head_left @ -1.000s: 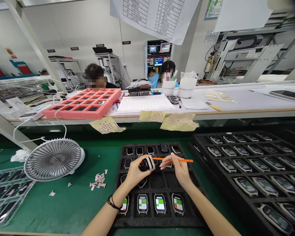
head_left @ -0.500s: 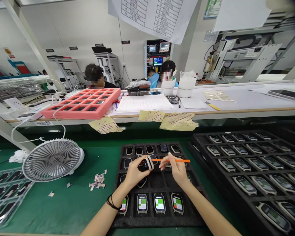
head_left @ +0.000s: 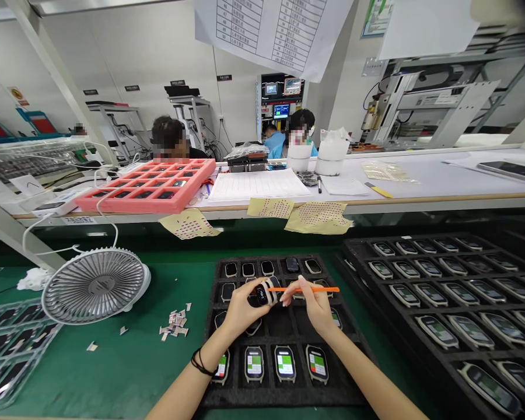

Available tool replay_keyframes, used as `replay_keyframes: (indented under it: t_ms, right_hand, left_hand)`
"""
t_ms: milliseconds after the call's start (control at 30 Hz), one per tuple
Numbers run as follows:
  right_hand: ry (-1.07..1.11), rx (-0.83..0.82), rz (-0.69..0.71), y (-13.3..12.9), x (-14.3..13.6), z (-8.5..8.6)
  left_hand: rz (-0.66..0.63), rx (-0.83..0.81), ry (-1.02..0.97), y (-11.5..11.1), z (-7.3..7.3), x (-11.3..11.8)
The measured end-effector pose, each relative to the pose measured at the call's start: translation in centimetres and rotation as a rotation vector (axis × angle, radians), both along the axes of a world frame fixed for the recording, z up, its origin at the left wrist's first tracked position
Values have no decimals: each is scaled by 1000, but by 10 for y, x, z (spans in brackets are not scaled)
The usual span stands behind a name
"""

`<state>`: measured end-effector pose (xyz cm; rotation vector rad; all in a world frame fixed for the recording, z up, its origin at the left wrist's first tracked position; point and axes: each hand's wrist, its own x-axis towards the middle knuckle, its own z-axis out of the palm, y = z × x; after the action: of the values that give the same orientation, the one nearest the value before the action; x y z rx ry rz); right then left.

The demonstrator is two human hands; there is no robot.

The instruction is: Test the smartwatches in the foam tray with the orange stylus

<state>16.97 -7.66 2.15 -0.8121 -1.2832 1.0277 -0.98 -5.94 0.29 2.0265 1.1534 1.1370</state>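
My left hand [head_left: 244,306] is closed around a smartwatch body [head_left: 262,294], its lit dark screen turned to the left. An orange stick [head_left: 326,289] lies pinched in my right hand [head_left: 310,300], and its left tip touches or nearly touches the side of the watch. Both hands are above a black foam tray [head_left: 284,398] with square pockets. Watches with green and white screens, such as this watch [head_left: 284,362], lie in the near row. Dark-screened watches fill the far rows. My hands partly hide the middle pockets.
A larger black tray of watches [head_left: 440,331] stands at the right. Left of my tray are a pile of small tabs [head_left: 174,324], a white fan [head_left: 95,286] and a clear tray [head_left: 15,356]. A pink foam tray [head_left: 153,205] sits on the shelf, with people behind it.
The watch and the stick stay together, with the stick's tip still at the watch's side. My right fingers have shifted very slightly left along the stick; the view has moved a little.
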Motion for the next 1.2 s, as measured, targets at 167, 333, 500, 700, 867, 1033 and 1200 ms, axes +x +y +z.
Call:
replay_keyframes:
  t_ms: [167,333,500,700,867,1033,1200]
  right_hand:
    - [9,27,-8,0,1,-3]
    - [-39,64,-23,1,-1,-4]
    - [63,29,-31,2,0,-2]
    - [154,-16,-95,3,4,2]
    - [148,-23,-68,3,3,0]
    - [108,-8,-75,3,3,-2]
    - [63,5,-78,3,3,-4]
  left_hand:
    - [4,-18,19,-1,0,1]
    - [20,0,9,0,-1,0]
    - [15,0,-3,-1,0,0]
    - [29,-5,-34,0,0,0]
    - [35,5,-28,0,0,0]
    - [36,9,-14,0,0,0]
    - [37,27,2,0,-3,-1]
